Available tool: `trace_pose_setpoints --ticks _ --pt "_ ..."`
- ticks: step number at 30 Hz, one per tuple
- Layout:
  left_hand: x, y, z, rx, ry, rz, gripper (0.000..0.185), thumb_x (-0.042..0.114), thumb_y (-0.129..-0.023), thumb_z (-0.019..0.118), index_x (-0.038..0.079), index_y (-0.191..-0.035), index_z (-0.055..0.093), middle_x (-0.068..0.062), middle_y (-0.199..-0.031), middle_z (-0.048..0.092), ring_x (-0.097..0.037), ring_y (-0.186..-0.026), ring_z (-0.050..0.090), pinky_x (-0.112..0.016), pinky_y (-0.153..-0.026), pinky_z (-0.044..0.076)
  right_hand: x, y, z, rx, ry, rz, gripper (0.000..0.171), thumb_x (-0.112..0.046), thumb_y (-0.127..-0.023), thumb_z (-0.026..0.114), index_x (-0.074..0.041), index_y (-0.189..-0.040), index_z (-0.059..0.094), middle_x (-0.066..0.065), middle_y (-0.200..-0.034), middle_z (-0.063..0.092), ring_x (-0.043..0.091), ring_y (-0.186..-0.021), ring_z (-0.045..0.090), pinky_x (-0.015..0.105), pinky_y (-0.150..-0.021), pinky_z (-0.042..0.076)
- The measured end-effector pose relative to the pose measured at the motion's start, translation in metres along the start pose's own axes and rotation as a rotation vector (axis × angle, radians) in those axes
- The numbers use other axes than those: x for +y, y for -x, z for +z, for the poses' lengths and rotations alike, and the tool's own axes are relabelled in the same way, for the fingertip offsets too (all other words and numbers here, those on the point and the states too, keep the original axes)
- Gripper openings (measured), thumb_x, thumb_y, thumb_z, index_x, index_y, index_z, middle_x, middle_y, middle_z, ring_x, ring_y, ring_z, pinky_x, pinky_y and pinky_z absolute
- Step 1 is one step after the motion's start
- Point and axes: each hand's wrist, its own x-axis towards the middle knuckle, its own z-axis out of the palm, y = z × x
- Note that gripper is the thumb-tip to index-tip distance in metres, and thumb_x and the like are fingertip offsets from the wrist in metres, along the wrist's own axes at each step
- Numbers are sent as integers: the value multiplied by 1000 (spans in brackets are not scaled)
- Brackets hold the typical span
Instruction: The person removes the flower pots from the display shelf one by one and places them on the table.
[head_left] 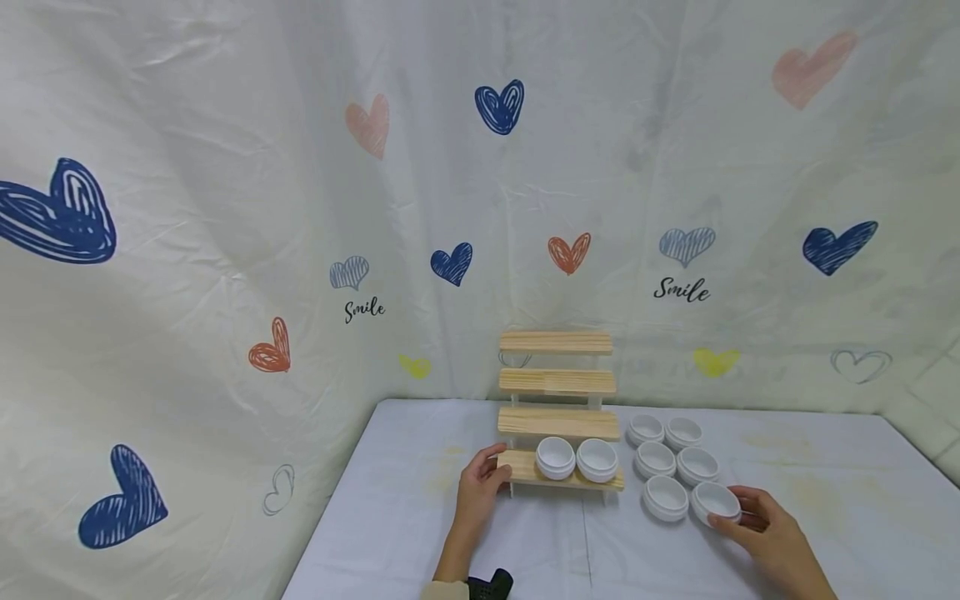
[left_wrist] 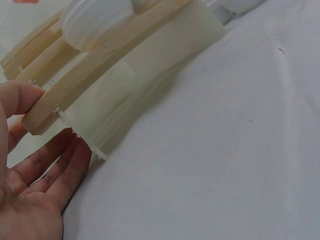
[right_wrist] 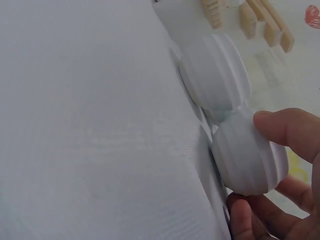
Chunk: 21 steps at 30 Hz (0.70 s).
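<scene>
White bowl (head_left: 716, 502) pinched by right hand (head_left: 772, 533); left hand (head_left: 480, 492) grips wooden rack's (head_left: 558, 417) bottom shelf.

Heart-printed "Smile" backdrop cloth (head_left: 225, 208) behind white table (head_left: 405, 517).
</scene>
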Motion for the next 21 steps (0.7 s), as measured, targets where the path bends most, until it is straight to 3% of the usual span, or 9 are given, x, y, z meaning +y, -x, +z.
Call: trace_pose_setpoints --ticks 7,14,21 --pt "0 0 1 5 5 2 39 9 -93 70 7 -132 66 -17 -114 70 -11 -91 67 -24 -80 58 -1 0 0 -14 7 -17 85 -50 -90 75 0 -148 39 31 -143 52 -10 -89 52 18 -73 50" --pt "1 2 0 0 -11 29 40 9 -94 69 4 -132 65 -19 -114 70 -10 -91 66 -24 -80 58 -1 -2 1 -31 4 4 87 -52 -90 74 1 -149 38 32 -143 50 7 -98 58 20 -72 50" --pt "2 2 0 3 -19 19 40 8 -93 69 3 -133 64 -18 -113 71 -10 -91 67 -23 -79 58 0 0 1 -39 -3 0 87 -50 -90 74 0 -151 37 32 -145 49 -2 -93 54 19 -73 50"
